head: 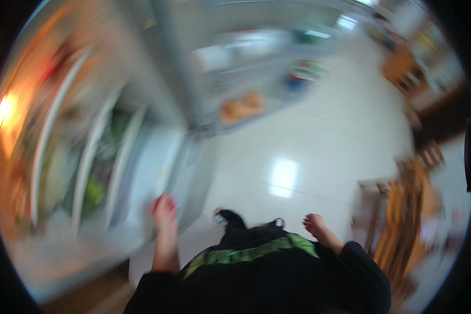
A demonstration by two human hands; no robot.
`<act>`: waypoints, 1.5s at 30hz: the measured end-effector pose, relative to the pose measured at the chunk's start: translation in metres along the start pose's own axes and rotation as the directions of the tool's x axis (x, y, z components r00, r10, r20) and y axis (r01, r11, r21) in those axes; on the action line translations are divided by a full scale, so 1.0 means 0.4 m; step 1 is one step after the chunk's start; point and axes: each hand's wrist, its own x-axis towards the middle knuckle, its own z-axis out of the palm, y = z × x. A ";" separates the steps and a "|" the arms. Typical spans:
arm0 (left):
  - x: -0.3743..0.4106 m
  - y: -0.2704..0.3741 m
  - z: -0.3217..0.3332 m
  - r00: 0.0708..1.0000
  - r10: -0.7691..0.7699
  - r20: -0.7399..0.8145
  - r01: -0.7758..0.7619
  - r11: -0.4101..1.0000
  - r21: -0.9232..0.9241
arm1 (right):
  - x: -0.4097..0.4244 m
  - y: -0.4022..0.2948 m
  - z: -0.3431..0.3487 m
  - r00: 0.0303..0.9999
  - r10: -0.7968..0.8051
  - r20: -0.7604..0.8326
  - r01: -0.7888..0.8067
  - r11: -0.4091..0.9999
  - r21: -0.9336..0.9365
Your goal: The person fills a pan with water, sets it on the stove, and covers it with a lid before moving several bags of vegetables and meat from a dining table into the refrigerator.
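Note:
An open refrigerator (123,176) stands on my left, with white-edged shelves (88,161) full of blurred food. Something bright green (93,195) shows low on one shelf. My left hand (164,210) is in front of the pale lower bin (153,165); blur hides whether it touches it or how its fingers are set. Hanging beside my body over the floor, my right hand (314,225) holds nothing visible, its fingers loosely bent. Beyond them the swung-out refrigerator door (271,100) carries tan rounded items (241,108) and a blue and red package (300,80).
Shiny pale floor tiles (329,145) stretch ahead. To my right stands wooden furniture with slats, perhaps chairs (400,212). Farther off at the upper right is a brown wooden cabinet or box (402,70). My shoe (229,219) shows below me.

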 end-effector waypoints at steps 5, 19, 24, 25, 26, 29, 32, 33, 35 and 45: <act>-0.082 -0.213 0.174 0.922 -0.246 0.300 0.174 0.953 0.246 | -0.080 0.070 -0.199 0.983 -0.084 -0.166 0.112 0.979 0.167; -0.701 -0.839 0.782 0.440 -0.699 0.564 0.039 0.643 0.765 | 0.025 0.415 -0.748 0.951 0.018 -0.309 0.117 0.904 0.411; -0.784 -1.001 0.966 0.440 -0.747 0.498 -0.088 0.516 0.852 | 0.098 0.327 -0.885 0.938 0.040 -0.344 0.176 0.801 0.572; -0.805 -1.034 1.017 0.434 -0.754 0.493 -0.096 0.506 0.857 | 0.106 0.300 -0.935 0.929 0.028 -0.368 0.212 0.776 0.594; -0.830 -1.068 1.066 0.428 -0.756 0.495 -0.127 0.492 0.861 | 0.108 0.273 -0.989 0.919 0.019 -0.393 0.247 0.749 0.614; -0.904 -1.172 1.239 0.437 -0.776 0.455 -0.182 0.419 0.889 | 0.087 0.181 -1.166 0.839 -0.045 -0.543 0.438 0.647 0.623; -1.010 -1.275 1.413 0.322 -0.826 0.463 -0.165 0.433 0.886 | -0.007 0.058 -1.400 0.675 0.036 -0.737 0.582 0.588 0.561; -1.055 -1.312 1.456 0.260 -0.841 0.474 -0.155 0.448 0.881 | -0.051 0.029 -1.470 0.586 0.050 -0.809 0.665 0.541 0.515; -1.162 -1.357 1.521 0.193 -0.831 0.522 -0.218 0.482 0.849 | -0.070 0.034 -1.619 0.388 0.091 -0.917 0.722 0.589 0.363; -1.236 -1.462 1.607 0.431 -0.694 0.576 -0.143 0.578 0.803 | 0.013 -0.193 -2.376 -0.138 -0.129 -0.982 0.540 0.821 -0.184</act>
